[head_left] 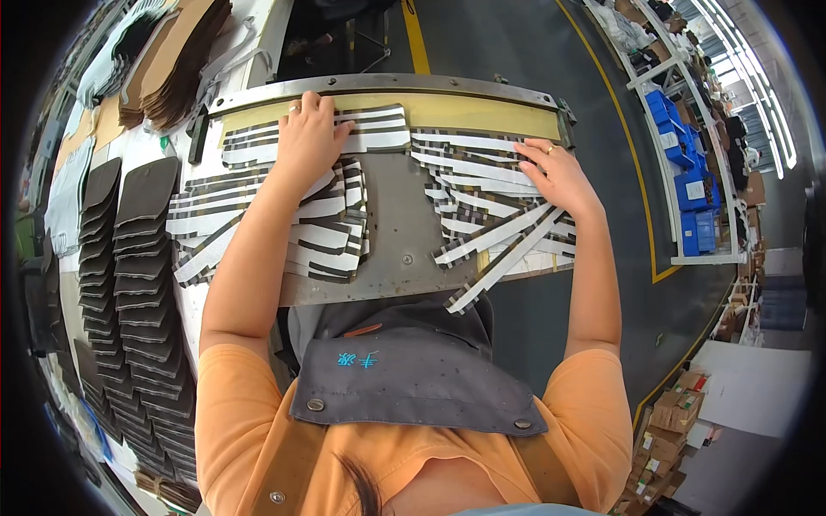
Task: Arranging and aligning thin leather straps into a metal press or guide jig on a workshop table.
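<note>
Striped strips (482, 193) under flat hands

The single view comes from a wide fisheye camera worn on the person's head, looking steeply down and forward over the chest onto the metal surface (404, 232) close below. Both forearms enter from the lower edge. Straight edges bow toward the dark round rim, where the floor (516, 77) and shelving (688, 163) curve away at the right.
</note>
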### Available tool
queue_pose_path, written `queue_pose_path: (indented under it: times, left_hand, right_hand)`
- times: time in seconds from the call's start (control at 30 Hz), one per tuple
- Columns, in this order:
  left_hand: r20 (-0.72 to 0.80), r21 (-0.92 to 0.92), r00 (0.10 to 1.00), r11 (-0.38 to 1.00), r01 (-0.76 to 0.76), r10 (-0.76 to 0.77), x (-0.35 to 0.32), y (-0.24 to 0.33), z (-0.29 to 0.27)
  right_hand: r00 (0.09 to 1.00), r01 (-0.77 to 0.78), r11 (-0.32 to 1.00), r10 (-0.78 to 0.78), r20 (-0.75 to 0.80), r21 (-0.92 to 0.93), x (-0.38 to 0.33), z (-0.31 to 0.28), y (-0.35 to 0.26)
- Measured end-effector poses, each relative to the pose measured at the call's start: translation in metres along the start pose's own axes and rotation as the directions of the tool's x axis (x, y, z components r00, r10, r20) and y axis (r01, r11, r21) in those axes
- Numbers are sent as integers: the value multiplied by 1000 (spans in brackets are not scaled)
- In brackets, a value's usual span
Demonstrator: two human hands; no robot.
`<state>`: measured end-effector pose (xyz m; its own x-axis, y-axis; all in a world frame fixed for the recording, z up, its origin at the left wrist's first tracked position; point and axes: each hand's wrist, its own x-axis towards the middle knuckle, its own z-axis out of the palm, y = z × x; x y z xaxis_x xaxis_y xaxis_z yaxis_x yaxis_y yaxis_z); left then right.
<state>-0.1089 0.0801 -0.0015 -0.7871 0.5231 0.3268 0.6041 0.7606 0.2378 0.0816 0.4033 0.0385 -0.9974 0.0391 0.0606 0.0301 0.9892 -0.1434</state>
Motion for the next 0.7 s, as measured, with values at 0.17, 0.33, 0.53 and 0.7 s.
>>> queue_pose_path:
  times: [0.17, 0.33, 0.53, 0.7]
  left_hand:
    - [-189, 21, 974, 992, -125, 126, 4, 7, 7]
    - [-44, -152, 992, 981, -121, 115, -3, 15, -3]
    - [117, -146, 959, 960, -240, 257, -14, 22, -18]
    - [143, -239, 952, 943, -230, 269, -12, 17, -29]
  right_hand:
    - [1000, 14, 983, -10, -19, 181, 9, -6, -12]
    - [996, 63, 893, -28, -86, 445, 74, 18, -85]
    - [987, -156, 770, 142, 71, 618, 141, 48, -119]
    - [979, -160, 633, 202, 38, 758, 155, 63, -95]
